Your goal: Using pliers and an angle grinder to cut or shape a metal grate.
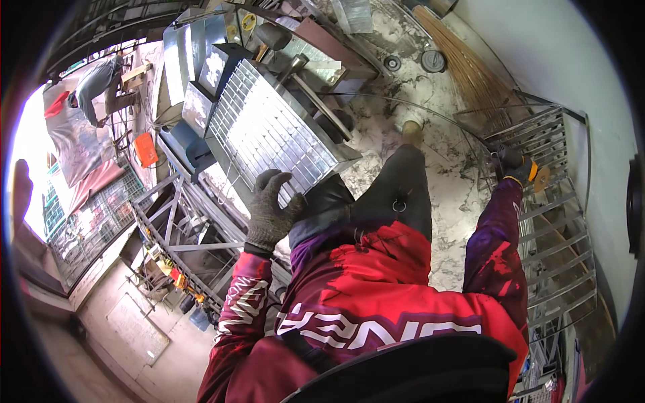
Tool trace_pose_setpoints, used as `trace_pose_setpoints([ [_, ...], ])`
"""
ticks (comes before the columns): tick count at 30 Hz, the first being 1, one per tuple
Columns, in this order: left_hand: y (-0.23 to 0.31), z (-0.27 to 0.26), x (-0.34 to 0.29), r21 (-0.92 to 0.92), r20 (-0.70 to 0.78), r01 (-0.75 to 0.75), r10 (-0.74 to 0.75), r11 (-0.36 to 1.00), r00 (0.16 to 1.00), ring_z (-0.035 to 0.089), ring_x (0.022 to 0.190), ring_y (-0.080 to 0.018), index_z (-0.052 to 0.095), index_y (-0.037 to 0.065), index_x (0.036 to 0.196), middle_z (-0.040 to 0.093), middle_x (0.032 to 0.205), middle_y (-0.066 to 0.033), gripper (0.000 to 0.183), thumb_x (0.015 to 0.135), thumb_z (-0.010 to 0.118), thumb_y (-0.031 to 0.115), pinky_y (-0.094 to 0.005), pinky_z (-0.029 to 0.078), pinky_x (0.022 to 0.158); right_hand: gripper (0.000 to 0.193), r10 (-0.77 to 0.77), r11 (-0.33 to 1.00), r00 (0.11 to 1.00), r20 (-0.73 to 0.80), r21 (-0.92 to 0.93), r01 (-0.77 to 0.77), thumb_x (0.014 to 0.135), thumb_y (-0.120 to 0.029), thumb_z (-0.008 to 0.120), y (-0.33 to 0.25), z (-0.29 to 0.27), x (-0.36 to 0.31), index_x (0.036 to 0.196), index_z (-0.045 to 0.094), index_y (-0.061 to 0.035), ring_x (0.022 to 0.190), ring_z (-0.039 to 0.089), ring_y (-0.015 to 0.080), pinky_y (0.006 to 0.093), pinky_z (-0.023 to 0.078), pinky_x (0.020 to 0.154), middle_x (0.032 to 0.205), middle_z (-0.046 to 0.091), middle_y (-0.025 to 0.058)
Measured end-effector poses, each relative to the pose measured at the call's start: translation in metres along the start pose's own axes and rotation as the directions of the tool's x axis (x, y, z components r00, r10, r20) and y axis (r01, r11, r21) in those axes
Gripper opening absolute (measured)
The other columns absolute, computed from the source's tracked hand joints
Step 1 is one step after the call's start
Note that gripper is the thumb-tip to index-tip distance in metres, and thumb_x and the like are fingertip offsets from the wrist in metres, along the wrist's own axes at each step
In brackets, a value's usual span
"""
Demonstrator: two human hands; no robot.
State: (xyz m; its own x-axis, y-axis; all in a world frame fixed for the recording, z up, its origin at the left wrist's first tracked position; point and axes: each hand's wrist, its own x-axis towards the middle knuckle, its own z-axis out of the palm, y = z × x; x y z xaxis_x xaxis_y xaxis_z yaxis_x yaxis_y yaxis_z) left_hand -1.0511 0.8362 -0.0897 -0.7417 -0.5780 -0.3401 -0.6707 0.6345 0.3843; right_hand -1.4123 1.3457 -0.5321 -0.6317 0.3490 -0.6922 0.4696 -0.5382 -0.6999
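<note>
My left hand (272, 211), in a grey knit glove, hangs with thumb and fingers apart and nothing in it. It is beside the near corner of a shiny metal panel (269, 127) with a grid of bars or slats, at thigh height. Far to the right, my right hand (512, 164), in a dark glove, is closed round a dark corded tool with an orange band and a round brownish disc (541, 179). It looks like an angle grinder. A cable (430, 109) runs toward it from the left. The tool is over a barred metal frame (557, 201).
A hammer-like tool (316, 97) with a long metal handle lies beyond the panel. An orange box (145, 150) and steel framework (178, 215) stand left. A bent-over person (101, 87) works at the far left. Thin rods (457, 57) lie along the right wall.
</note>
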Motion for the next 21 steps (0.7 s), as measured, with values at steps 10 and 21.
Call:
trace_pose_setpoints([
  [10, -0.003, 0.009, -0.003, 0.003, -0.048, 0.024, -0.023, 1.000, 0.999, 0.057, 0.114, -0.0392, 0.063, 0.004, 0.116, 0.058, 0.117, -0.0201, 0.041, 0.080, 0.074, 0.019, -0.0452, 0.046, 0.098, 0.032, 0.147, 0.737, 0.953, 0.264, -0.671, 0.072, 0.094, -0.040, 0.053, 0.008, -0.014, 0.054, 0.103, 0.067, -0.0121, 0.081, 0.065, 0.0234, 0.0446, 0.054, 0.084, 0.092, 0.067, 0.0101],
  [21, -0.068, -0.013, -0.013, 0.060, -0.094, 0.303, -0.296, 0.951, 0.950, 0.054, 0.113, -0.0322, 0.058, -0.001, 0.123, 0.054, 0.123, -0.0171, 0.038, 0.089, 0.067, 0.014, -0.0427, 0.045, 0.095, 0.023, -0.174, 0.213, 0.907, 0.384, -0.884, 0.416, 0.086, -0.028, 0.065, 0.053, -0.001, 0.075, 0.098, 0.072, -0.0096, 0.087, 0.068, 0.0219, 0.0393, 0.054, 0.083, 0.098, 0.072, 0.0107],
])
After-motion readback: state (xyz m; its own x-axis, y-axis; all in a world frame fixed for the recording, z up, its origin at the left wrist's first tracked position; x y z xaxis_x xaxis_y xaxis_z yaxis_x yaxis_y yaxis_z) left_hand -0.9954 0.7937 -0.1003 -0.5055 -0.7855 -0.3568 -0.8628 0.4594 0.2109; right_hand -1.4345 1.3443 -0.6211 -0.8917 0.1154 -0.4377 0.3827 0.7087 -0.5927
